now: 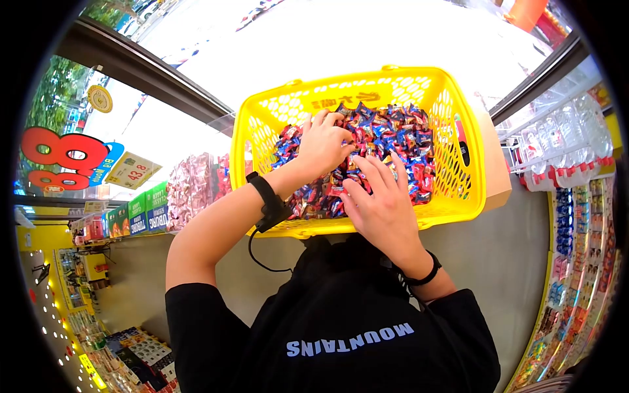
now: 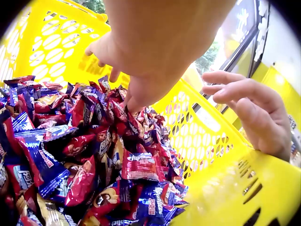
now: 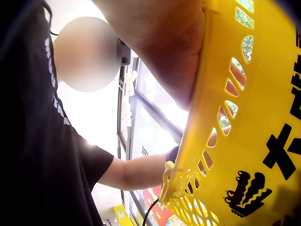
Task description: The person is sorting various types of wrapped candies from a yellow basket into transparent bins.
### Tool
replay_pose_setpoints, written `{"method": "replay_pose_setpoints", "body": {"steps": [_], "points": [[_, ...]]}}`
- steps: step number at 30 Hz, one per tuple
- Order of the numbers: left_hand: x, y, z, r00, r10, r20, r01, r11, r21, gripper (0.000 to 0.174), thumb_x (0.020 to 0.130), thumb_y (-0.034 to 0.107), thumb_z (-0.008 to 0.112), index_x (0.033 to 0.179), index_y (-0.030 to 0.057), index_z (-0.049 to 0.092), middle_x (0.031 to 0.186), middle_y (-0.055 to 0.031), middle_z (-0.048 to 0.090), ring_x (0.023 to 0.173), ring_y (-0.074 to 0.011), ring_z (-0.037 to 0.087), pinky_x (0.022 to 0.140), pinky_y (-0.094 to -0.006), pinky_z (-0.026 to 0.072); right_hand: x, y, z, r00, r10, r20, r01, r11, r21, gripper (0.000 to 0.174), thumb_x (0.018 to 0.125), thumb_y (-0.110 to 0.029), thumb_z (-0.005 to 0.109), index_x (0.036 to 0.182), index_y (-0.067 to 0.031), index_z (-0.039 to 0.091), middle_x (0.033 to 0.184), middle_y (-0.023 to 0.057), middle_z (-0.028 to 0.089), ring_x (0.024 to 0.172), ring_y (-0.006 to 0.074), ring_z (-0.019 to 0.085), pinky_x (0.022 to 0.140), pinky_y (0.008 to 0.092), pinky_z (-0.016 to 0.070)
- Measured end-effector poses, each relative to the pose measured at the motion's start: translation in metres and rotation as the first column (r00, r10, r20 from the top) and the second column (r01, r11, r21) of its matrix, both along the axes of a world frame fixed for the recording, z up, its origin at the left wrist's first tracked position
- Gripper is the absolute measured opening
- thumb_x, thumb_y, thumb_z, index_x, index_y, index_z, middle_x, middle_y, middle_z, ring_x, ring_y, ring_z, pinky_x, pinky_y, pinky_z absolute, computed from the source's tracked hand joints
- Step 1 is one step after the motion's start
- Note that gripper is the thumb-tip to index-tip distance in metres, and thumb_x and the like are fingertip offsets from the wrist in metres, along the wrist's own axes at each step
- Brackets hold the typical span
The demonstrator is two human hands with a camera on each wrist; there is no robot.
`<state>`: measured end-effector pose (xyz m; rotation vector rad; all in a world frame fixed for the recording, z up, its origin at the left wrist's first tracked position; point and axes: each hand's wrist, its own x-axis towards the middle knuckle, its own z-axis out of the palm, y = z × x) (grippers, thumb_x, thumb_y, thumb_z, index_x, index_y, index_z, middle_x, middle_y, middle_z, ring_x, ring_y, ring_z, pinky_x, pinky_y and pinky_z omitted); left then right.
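Note:
A yellow plastic basket (image 1: 477, 164) is heaped with small wrapped candies (image 1: 400, 134) in red, blue and some gold. My left hand (image 1: 322, 145) lies over the middle of the heap, fingers spread and slightly bent. In the left wrist view its thumb and fingertips reach down to the candies (image 2: 77, 150). At the basket's near rim is my right hand (image 1: 386, 208), its fingers loosely extended over the nearest candies. The right wrist view shows mostly the basket's outer wall (image 3: 256, 141), which hides that hand's fingers except through the holes.
The basket rests on a cardboard box (image 1: 496, 164) beside a bright shop window. To the left stand pink packages (image 1: 190, 190) and green beer cartons (image 1: 157, 204). Bottled water packs (image 1: 570, 131) are at the right, above a curved snack shelf (image 1: 570, 281). A cable (image 1: 259, 259) hangs from the left wrist.

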<state>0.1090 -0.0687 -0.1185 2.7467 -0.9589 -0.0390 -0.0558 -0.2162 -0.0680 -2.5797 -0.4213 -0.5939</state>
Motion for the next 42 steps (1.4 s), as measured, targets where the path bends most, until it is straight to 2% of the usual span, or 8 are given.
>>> {"method": "replay_pose_setpoints", "body": {"steps": [10, 13, 15, 24, 31, 35, 38, 42], "points": [[-0.063, 0.06, 0.121, 0.965, -0.25, 0.079, 0.256, 0.964, -0.076, 0.014, 0.081, 0.027, 0.09, 0.091, 0.0188, 0.084, 0.144, -0.0042, 0.065, 0.151, -0.0373, 0.045, 0.129, -0.0634, 0.0252, -0.002, 0.002, 0.004, 0.997, -0.076, 0.002, 0.075, 0.996, 0.056, 0.039, 0.09, -0.028, 0.083, 0.121, -0.0082, 0.071, 0.144, 0.0164, 0.06, 0.138, 0.0346, 0.054, 0.123, 0.0631, 0.0337], [-0.089, 0.085, 0.135, 0.97, -0.223, 0.101, 0.236, 0.961, -0.142, 0.016, 0.077, 0.022, 0.092, 0.091, 0.0215, 0.083, 0.145, -0.003, 0.065, 0.152, -0.0362, 0.044, 0.13, -0.0662, 0.0234, -0.003, 0.006, 0.004, 0.999, 0.044, -0.018, -0.041, 0.988, 0.147, 0.037, 0.085, -0.026, 0.087, 0.115, -0.0101, 0.073, 0.144, 0.0137, 0.062, 0.138, 0.0342, 0.056, 0.123, 0.0627, 0.0349], [-0.102, 0.102, 0.13, 0.975, -0.181, 0.129, 0.203, 0.961, -0.187, 0.018, 0.078, 0.022, 0.091, 0.092, 0.0215, 0.081, 0.143, -0.0024, 0.065, 0.151, -0.0356, 0.046, 0.129, -0.066, 0.0249, -0.004, 0.015, 0.004, 0.99, 0.139, -0.016, -0.132, 0.964, 0.23, 0.027, 0.082, -0.02, 0.088, 0.105, -0.0106, 0.076, 0.143, 0.0113, 0.064, 0.136, 0.0335, 0.058, 0.122, 0.062, 0.0361], [-0.117, 0.17, 0.091, 0.993, -0.045, 0.111, 0.089, 0.898, -0.431, 0.026, 0.076, 0.018, 0.092, 0.1, 0.0247, 0.084, 0.14, -0.0025, 0.067, 0.146, -0.037, 0.049, 0.125, -0.0668, 0.0318, 0.004, 0.077, 0.008, 0.975, 0.22, 0.029, -0.22, 0.942, 0.253, 0.022, 0.081, -0.014, 0.087, 0.099, -0.0094, 0.075, 0.139, 0.0092, 0.067, 0.134, 0.0323, 0.061, 0.119, 0.0603, 0.0414], [-0.112, 0.214, 0.069, 0.994, -0.022, 0.106, 0.07, 0.88, -0.47, 0.035, 0.073, 0.027, 0.095, 0.105, 0.0231, 0.082, 0.145, -0.0059, 0.064, 0.147, -0.0386, 0.047, 0.129, -0.0659, 0.025, 0.02, 0.123, 0.009, 0.941, 0.335, -0.041, -0.32, 0.923, 0.213, 0.018, 0.084, -0.012, 0.084, 0.098, -0.0085, 0.075, 0.14, 0.012, 0.064, 0.134, 0.0335, 0.06, 0.12, 0.0586, 0.04], [-0.102, 0.236, 0.06, 0.98, 0.039, 0.197, 0.065, 0.868, -0.492, 0.032, 0.072, 0.03, 0.095, 0.1, 0.0218, 0.083, 0.143, -0.0049, 0.065, 0.147, -0.037, 0.048, 0.129, -0.0653, 0.0223, 0.028, 0.135, 0.006, 0.96, 0.271, -0.067, -0.254, 0.948, 0.194, 0.023, 0.085, -0.014, 0.086, 0.104, -0.0075, 0.076, 0.14, 0.0154, 0.064, 0.132, 0.0371, 0.06, 0.115, 0.0538, 0.0457], [-0.084, 0.263, 0.05, 0.948, 0.227, 0.221, -0.077, 0.841, -0.535, 0.026, 0.073, 0.028, 0.094, 0.096, 0.0203, 0.083, 0.141, -0.0048, 0.067, 0.147, -0.0364, 0.048, 0.129, -0.0636, 0.0237, 0.027, 0.14, 0.011, 0.981, 0.137, -0.137, -0.11, 0.976, 0.19, 0.026, 0.084, -0.015, 0.088, 0.106, -0.0077, 0.077, 0.14, 0.0166, 0.064, 0.129, 0.0383, 0.061, 0.111, 0.0515, 0.0491], [-0.062, 0.3, 0.014, 0.928, 0.344, 0.14, -0.27, 0.884, -0.381, 0.023, 0.079, 0.029, 0.092, 0.095, 0.0153, 0.081, 0.144, -0.0091, 0.063, 0.149, -0.0387, 0.044, 0.128, -0.063, 0.0251, 0.023, 0.139, 0.005, 0.982, 0.045, -0.181, -0.02, 0.99, 0.138, 0.028, 0.086, -0.015, 0.087, 0.11, -0.0086, 0.077, 0.14, 0.0164, 0.064, 0.129, 0.0387, 0.061, 0.11, 0.0505, 0.0496]]}}
